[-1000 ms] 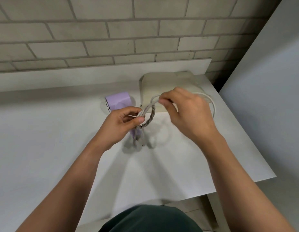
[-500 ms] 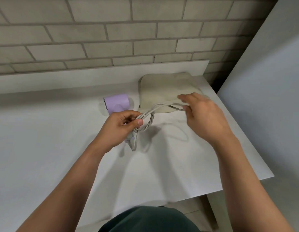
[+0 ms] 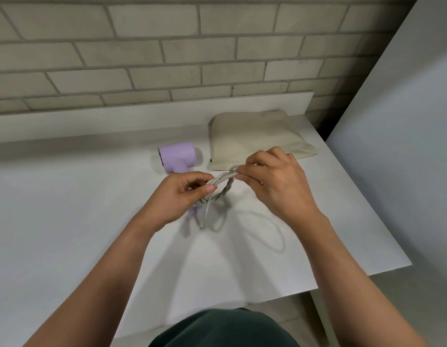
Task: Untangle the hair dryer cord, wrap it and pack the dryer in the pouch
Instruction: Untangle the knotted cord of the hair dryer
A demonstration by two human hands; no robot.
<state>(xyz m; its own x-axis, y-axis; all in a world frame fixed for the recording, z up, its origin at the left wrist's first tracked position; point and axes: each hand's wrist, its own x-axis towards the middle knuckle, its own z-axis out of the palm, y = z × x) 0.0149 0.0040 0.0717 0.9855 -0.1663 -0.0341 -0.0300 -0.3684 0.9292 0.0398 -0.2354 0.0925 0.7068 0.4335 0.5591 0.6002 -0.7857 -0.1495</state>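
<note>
Left hand [image 3: 177, 196] grips bundled grey cord [image 3: 221, 182], partly twisted; right hand [image 3: 275, 181] pinches its loop end. Lilac hair dryer [image 3: 178, 155] and flat beige fabric pouch [image 3: 252, 139] behind on matte white worktop [image 3: 67, 209]; right edge close.

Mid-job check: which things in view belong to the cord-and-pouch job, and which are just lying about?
Part of the job:
purple hair dryer
its grey cord, partly twisted, gripped by the left hand and pinched by the right hand
beige pouch, lying flat

Not part of it:
white table
brick wall
pale panel on the right
</note>
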